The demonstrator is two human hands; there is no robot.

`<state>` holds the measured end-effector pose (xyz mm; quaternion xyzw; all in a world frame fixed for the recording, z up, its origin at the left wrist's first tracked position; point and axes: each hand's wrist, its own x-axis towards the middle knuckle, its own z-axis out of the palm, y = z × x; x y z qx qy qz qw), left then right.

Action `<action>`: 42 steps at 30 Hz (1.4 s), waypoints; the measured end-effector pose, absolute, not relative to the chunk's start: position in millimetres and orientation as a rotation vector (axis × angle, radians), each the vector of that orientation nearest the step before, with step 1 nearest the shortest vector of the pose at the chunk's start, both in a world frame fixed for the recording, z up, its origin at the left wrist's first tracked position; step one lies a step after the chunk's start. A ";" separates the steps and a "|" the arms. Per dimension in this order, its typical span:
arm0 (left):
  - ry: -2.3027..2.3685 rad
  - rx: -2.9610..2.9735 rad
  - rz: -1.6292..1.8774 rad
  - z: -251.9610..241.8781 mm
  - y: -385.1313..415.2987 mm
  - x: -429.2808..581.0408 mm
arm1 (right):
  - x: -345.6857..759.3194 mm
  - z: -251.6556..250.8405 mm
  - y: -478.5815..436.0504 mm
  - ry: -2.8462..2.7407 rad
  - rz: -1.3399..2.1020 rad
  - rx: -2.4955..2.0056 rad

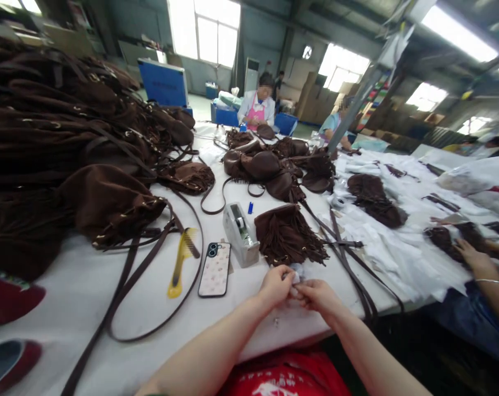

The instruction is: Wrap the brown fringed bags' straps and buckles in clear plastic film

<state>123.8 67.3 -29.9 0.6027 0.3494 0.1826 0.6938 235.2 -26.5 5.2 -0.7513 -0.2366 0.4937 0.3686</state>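
Left hand (275,281) and right hand (319,294) both closed in a fingertip pinch on a small whitish piece (297,273). It sits between them, just above the near table edge; fingers hide too much to call its long axis or pointing. Fringed brown bag (288,234) lies just beyond the hands, eyelet edge facing them, fringe splaying right. Tape dispenser (242,236) beyond the left hand, long axis running away and leftward. Phone (215,275) left of that hand, yellow comb (176,272) farther left.
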 end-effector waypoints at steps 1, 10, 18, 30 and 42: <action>0.772 1.421 0.429 -31.3 68.4 123.1 | 233.6 1.9 -24.1 -0.632 1.238 -1.946; 0.782 1.848 0.482 -16.8 77.5 111.6 | 226.0 -28.3 -7.9 -0.793 0.967 -2.034; 0.720 2.329 0.326 -4.6 75.9 101.9 | 309.9 -5.7 -35.1 -1.087 0.814 -2.280; 1.108 2.567 0.222 -23.8 77.6 114.5 | 455.7 35.2 4.7 -1.398 0.024 -2.689; 1.099 2.613 0.611 -24.7 86.3 115.1 | 385.4 34.1 -64.3 -1.674 0.464 -2.366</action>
